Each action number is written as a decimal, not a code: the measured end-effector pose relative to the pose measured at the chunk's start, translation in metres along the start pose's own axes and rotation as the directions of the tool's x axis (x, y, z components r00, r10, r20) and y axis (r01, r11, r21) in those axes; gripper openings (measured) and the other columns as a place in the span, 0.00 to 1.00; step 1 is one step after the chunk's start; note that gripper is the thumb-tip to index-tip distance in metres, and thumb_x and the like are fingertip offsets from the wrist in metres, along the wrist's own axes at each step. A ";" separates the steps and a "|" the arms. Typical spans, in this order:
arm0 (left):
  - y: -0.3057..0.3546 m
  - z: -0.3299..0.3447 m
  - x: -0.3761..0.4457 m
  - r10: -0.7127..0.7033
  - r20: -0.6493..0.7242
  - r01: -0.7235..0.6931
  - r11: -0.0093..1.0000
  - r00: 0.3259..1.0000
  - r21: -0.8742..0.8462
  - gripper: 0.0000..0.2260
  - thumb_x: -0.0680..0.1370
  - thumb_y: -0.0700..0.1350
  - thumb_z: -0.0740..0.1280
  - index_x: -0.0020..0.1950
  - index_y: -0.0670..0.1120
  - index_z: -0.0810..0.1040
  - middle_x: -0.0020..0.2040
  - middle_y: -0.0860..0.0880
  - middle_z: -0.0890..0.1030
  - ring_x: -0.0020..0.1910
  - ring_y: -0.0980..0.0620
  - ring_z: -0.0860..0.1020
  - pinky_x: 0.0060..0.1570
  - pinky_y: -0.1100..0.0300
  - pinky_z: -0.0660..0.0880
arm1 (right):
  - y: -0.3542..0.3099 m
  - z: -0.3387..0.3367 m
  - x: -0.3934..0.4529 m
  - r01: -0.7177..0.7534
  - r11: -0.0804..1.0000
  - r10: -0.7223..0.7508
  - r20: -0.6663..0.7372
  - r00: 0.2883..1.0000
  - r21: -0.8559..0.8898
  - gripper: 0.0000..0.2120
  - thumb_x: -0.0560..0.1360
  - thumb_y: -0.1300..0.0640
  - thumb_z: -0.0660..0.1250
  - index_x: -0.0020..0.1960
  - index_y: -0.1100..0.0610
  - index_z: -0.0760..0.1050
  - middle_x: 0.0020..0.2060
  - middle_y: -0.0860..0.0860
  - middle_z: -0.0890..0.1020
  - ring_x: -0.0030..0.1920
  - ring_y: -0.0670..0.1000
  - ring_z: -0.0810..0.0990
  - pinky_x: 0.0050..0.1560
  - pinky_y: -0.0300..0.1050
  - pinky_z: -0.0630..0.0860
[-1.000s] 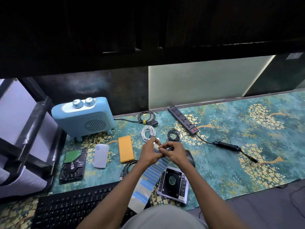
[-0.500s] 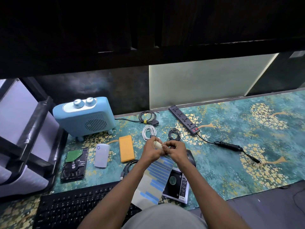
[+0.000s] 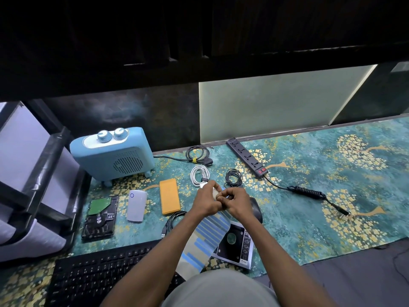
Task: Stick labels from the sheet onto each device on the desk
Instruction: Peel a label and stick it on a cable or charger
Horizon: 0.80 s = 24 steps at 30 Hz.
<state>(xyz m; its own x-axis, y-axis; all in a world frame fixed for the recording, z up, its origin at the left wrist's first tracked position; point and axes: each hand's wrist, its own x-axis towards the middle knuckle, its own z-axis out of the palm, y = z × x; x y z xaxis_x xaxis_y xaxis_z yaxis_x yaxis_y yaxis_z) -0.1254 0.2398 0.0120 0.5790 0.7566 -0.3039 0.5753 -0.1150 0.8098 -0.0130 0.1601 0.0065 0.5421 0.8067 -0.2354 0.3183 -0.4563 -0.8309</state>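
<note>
1. I see my left hand (image 3: 207, 201) and right hand (image 3: 235, 202) meeting above the middle of the bench (image 3: 309, 218), knuckles almost touching.
2. My left grip is clenched around a small pale device (image 3: 214, 191), fingers curled over it; only a sliver of it shows.
3. My right grip is a tight pinch, fingertips folded in against that same device, with a bit of blue label (image 3: 224, 189) showing at the fingertips.
4. The label sheet (image 3: 205, 238), with blue strips on it, lies below my wrists, partly over the keyboard (image 3: 99, 278).
5. On the bench to the left lie a hard drive (image 3: 99, 216), a white power bank (image 3: 136, 206) and a yellow power bank (image 3: 169, 196); a blue heater (image 3: 112, 154) stands behind them.
6. A dark mouse (image 3: 256, 209) sits just beside my right wrist, and a power strip (image 3: 246, 157) lies farther back to the right.
</note>
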 end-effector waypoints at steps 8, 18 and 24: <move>0.008 -0.004 0.005 -0.029 0.109 0.022 0.998 0.994 0.067 0.23 0.57 0.46 0.73 0.50 0.52 0.72 0.43 0.44 0.79 0.36 0.46 0.75 0.34 0.56 0.71 | 0.008 0.006 0.000 -0.048 0.999 0.048 -0.030 0.998 -0.002 0.03 0.74 0.62 0.74 0.43 0.56 0.86 0.40 0.48 0.86 0.41 0.45 0.82 0.39 0.37 0.74; 0.011 -0.005 0.000 0.004 0.158 -0.026 0.990 0.987 0.139 0.24 0.59 0.45 0.75 0.52 0.51 0.72 0.44 0.49 0.77 0.41 0.46 0.75 0.35 0.55 0.73 | 0.014 0.014 -0.005 -0.121 0.992 0.118 -0.081 0.990 -0.030 0.09 0.75 0.61 0.75 0.39 0.50 0.83 0.39 0.49 0.87 0.41 0.48 0.84 0.41 0.46 0.81; 0.002 0.000 -0.005 -0.036 0.055 0.037 0.999 0.998 -0.009 0.25 0.57 0.46 0.77 0.51 0.46 0.75 0.42 0.46 0.81 0.38 0.44 0.80 0.39 0.47 0.81 | 0.006 0.012 -0.008 -0.203 0.925 0.230 -0.050 0.972 0.321 0.02 0.78 0.67 0.70 0.47 0.66 0.82 0.32 0.52 0.80 0.31 0.47 0.76 0.26 0.32 0.73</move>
<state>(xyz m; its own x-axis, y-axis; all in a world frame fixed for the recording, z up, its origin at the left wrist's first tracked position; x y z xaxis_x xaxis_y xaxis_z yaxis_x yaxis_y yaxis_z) -0.1266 0.2360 0.0152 0.5885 0.7239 -0.3600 0.5908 -0.0810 0.8028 -0.0248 0.1550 -0.0027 0.6392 0.6599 -0.3949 -0.0652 -0.4651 -0.8829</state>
